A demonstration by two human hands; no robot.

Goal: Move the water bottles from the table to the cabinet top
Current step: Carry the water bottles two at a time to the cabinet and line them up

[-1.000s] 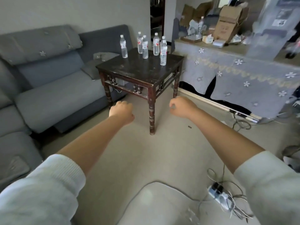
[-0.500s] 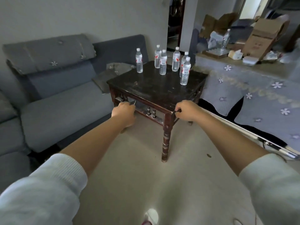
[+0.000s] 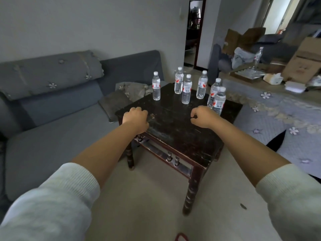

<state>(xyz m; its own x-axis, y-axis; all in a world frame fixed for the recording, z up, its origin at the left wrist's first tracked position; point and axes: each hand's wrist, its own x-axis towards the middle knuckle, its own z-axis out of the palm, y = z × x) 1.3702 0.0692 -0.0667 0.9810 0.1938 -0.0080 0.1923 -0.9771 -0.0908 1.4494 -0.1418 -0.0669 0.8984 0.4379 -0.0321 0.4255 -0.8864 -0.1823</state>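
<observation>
Six clear plastic water bottles with white caps and red-white labels (image 3: 186,92) upright along the far half of the dark, worn wooden surface (image 3: 175,131), likely grouped for easy pickup. Left hand (image 3: 135,117) loosely curled, grasping nothing. Right hand (image 3: 203,117) likewise half-closed, bare, just short of the nearest bottle (image 3: 219,101). Cloth-draped cabinet top (image 3: 278,91) to the right.

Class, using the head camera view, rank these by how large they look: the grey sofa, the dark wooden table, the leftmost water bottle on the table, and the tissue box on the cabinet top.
1. grey sofa
2. dark wooden table
3. leftmost water bottle and tissue box: they look alike in size, and the box sits farther off, so I won't rank them.
</observation>
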